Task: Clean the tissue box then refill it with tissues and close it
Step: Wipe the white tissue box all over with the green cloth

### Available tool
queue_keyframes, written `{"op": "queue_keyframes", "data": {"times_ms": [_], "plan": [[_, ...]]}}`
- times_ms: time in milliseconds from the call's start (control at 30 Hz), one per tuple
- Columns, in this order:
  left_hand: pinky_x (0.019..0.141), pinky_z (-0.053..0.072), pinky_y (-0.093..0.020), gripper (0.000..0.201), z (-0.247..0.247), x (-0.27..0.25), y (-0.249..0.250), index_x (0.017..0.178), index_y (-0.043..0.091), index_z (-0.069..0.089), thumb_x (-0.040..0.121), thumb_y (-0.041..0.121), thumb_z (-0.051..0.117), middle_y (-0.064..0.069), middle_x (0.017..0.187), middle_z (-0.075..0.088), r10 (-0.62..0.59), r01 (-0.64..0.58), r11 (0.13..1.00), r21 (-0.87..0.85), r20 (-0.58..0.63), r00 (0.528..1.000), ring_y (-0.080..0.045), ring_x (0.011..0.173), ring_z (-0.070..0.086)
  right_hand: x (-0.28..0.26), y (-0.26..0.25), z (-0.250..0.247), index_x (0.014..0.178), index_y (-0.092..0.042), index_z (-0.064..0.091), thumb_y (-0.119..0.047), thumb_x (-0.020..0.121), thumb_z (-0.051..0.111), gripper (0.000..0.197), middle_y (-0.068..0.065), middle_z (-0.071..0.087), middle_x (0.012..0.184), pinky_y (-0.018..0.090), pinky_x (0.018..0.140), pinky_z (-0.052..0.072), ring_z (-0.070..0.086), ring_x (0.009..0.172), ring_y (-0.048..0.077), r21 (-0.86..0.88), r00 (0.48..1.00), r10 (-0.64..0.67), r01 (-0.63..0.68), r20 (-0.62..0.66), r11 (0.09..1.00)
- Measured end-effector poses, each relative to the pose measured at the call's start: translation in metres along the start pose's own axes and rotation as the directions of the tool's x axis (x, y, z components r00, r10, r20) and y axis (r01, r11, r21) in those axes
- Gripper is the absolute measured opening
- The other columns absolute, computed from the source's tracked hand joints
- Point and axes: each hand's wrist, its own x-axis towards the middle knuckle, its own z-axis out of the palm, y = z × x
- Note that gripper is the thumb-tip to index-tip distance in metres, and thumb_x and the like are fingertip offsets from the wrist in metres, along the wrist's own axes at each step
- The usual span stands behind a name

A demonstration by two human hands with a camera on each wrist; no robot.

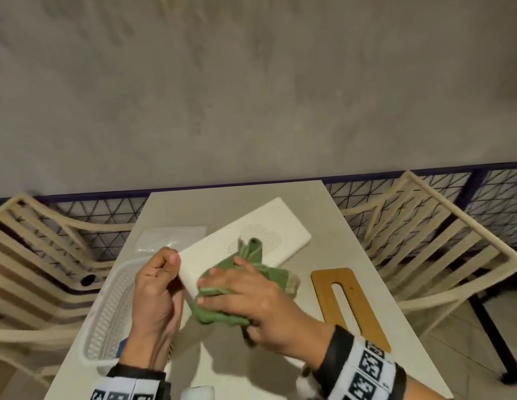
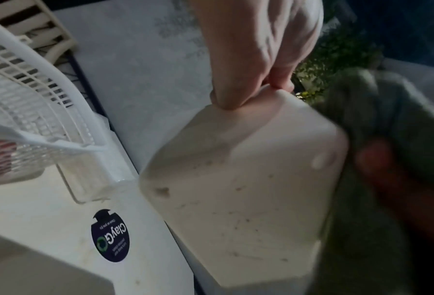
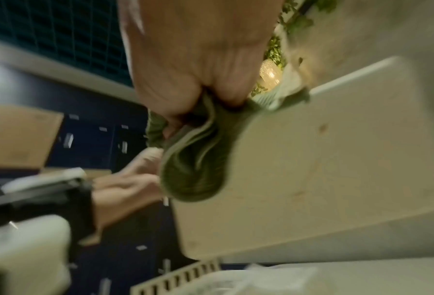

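**Both hands on the tissue box, cloth pressed to its side**

Nearest the head camera are the two wrists with their patterned bands, and just beyond them the hands meet at the white tissue box [image 1: 245, 241], the landmark for everything here. The box is held tilted above the pale table [image 1: 338, 226], its perforated face turned up and its far end toward the wall.

Left of the box sits a white slatted basket [image 1: 107, 313], and behind that, left of the box's far end, lies a clear pack of tissues [image 1: 170, 235]. The left hand [image 1: 156, 290] grips the box's near left corner, thumb and curled fingers pinching the edge; the left wrist view shows the fingertips [image 2: 226, 99] clamped on the rim, and the box's speckled, dirty underside.

On the box's near right side the right hand [image 1: 251, 298] presses a bunched green cloth [image 1: 251, 267] against the surface, fingers curled round the fabric. Right of the box a wooden lid [image 1: 349, 304] with a long slot lies flat on the table.
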Motion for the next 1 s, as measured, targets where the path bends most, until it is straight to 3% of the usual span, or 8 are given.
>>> {"op": "queue_keyframes", "data": {"times_ms": [133, 233, 333, 467, 633, 800, 900, 1000], "plan": [[0.053, 0.039, -0.017, 0.041, -0.011, -0.01, 0.007, 0.054, 0.018, 0.054, 0.089, 0.002, 0.041, 0.006, 0.055, 0.048, 0.011, -0.011, 0.998, 0.059, 0.005, 1.0, -0.007, 0.055, 0.045, -0.02, 0.055, -0.035, 0.116, -0.014, 0.064, 0.012, 0.076, 0.066, 0.047, 0.0, 0.061, 0.124, 0.034, 0.117, 0.021, 0.052, 0.122, 0.015, 0.009, 0.919, 0.341, -0.346, -0.197, 0.938], [0.05, 0.026, -0.026, 0.037, -0.012, -0.023, 0.009, 0.052, 0.017, 0.052, 0.085, 0.004, 0.046, 0.006, 0.052, 0.041, 0.007, -0.02, 0.989, 0.145, 0.087, 0.996, -0.009, 0.052, 0.038, -0.015, 0.072, -0.053, 0.118, -0.012, 0.062, -0.002, 0.09, 0.057, 0.03, 0.003, 0.065, 0.114, 0.034, 0.098, 0.047, 0.061, 0.102, 0.016, 0.295, 0.59, 0.766, -0.708, -0.254, 0.642], [0.051, 0.021, -0.029, 0.033, -0.009, -0.03, 0.015, 0.046, 0.019, 0.051, 0.069, 0.032, 0.072, 0.009, 0.049, 0.04, 0.037, -0.106, 0.937, 0.334, 0.208, 0.977, -0.009, 0.05, 0.035, -0.014, 0.083, -0.067, 0.117, -0.006, 0.06, -0.022, 0.096, 0.051, 0.029, 0.013, 0.069, 0.098, 0.037, 0.079, 0.053, 0.064, 0.086, 0.026, 0.63, 0.317, 0.948, -0.74, 0.017, 0.236], [0.058, 0.034, -0.017, 0.034, -0.002, -0.036, 0.021, 0.057, 0.027, 0.054, 0.055, 0.054, 0.075, 0.01, 0.065, 0.051, -0.029, -0.279, 0.705, 0.651, 0.42, 0.907, -0.004, 0.065, 0.045, -0.043, 0.094, -0.085, 0.107, -0.005, 0.065, -0.05, 0.084, 0.057, 0.051, 0.023, 0.069, 0.104, 0.048, 0.089, 0.052, 0.064, 0.098, 0.04, 0.593, 0.117, 0.923, -0.794, 0.366, -0.134], [0.098, 0.022, -0.01, 0.025, -0.021, -0.042, -0.012, 0.067, 0.037, 0.048, 0.072, 0.057, 0.062, 0.031, 0.099, 0.047, -0.123, -0.427, 0.5, 0.753, 0.55, 0.826, 0.005, 0.105, 0.037, -0.078, 0.092, -0.075, 0.107, 0.004, 0.063, 0.011, 0.077, 0.065, 0.031, 0.023, 0.069, 0.082, 0.027, 0.042, 0.054, 0.069, 0.054, 0.026, 0.566, 0.06, 0.935, -0.809, 0.349, -0.159], [0.112, 0.016, -0.025, 0.021, -0.038, -0.021, -0.056, 0.06, 0.026, 0.062, 0.07, 0.016, 0.078, 0.01, 0.142, 0.03, -0.209, -0.057, 0.344, 0.937, 0.136, 0.968, -0.013, 0.133, 0.019, -0.086, 0.109, -0.033, 0.108, -0.001, 0.065, 0.015, 0.072, 0.066, 0.04, 0.018, 0.068, 0.096, 0.039, 0.079, 0.054, 0.065, 0.082, 0.029, 0.532, 0.006, 0.995, -0.845, 0.099, -0.048], [0.084, 0.033, 0.0, 0.018, -0.05, -0.002, -0.088, 0.061, 0.006, 0.06, 0.074, -0.002, 0.069, 0.0, 0.122, 0.054, -0.233, 0.062, 0.382, 0.922, 0.032, 0.972, -0.017, 0.109, 0.05, -0.08, 0.125, -0.009, 0.101, -0.014, 0.063, 0.009, 0.073, 0.068, 0.037, 0.013, 0.068, 0.101, 0.04, 0.085, 0.054, 0.064, 0.09, 0.029, 0.521, 0.027, 0.999, -0.852, -0.043, 0.046], [0.072, 0.045, -0.018, 0.017, -0.064, 0.011, -0.119, 0.06, 0.0, 0.059, 0.074, 0.0, 0.069, -0.001, 0.105, 0.064, -0.282, 0.149, 0.345, 0.927, -0.049, 0.958, -0.026, 0.094, 0.063, -0.079, 0.142, 0.011, 0.09, -0.016, 0.06, 0.01, 0.075, 0.066, 0.031, 0.012, 0.067, 0.097, 0.03, 0.076, 0.05, 0.061, 0.086, 0.025, 0.486, 0.041, 0.992, -0.869, -0.119, 0.094]]}}
